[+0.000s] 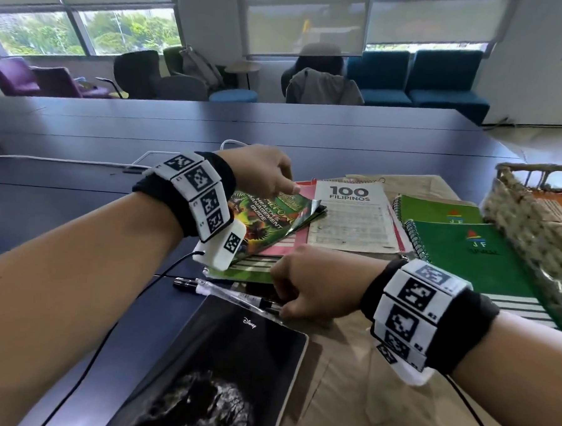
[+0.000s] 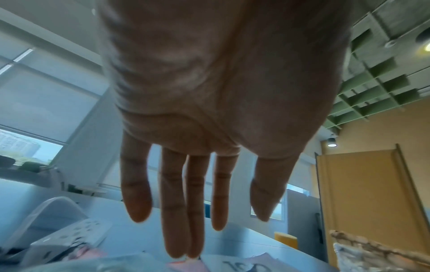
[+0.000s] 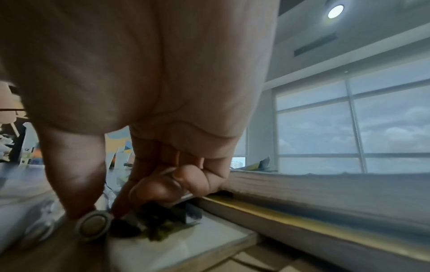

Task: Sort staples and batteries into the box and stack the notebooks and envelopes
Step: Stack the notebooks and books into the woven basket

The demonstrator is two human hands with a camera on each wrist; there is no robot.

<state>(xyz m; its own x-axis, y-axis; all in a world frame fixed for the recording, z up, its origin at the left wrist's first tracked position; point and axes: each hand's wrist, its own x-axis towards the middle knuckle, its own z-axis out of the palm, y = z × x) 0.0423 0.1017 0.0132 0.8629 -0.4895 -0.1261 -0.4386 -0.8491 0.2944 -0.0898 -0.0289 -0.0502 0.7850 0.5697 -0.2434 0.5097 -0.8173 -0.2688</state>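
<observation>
My left hand (image 1: 268, 176) hovers over a green booklet (image 1: 273, 219) that tops a pile of notebooks; its thumb points at the booklet's curled corner. In the left wrist view its fingers (image 2: 177, 202) hang straight and hold nothing. My right hand (image 1: 297, 288) is curled at the pile's near edge. In the right wrist view its thumb and forefinger pinch a small battery (image 3: 93, 225) with a round silver end, above dark clutter. Two green spiral notebooks (image 1: 466, 255) lie to the right. A brown envelope (image 1: 346, 363) lies under my right wrist.
A woven basket (image 1: 532, 232) stands at the right edge. A "100 Filipinos" sheet (image 1: 351, 216) lies on a pink notebook. Pens in a clear sleeve (image 1: 223, 291) and a black Disney notebook (image 1: 226, 366) lie near me. A white cable (image 1: 64, 160) crosses the dark table.
</observation>
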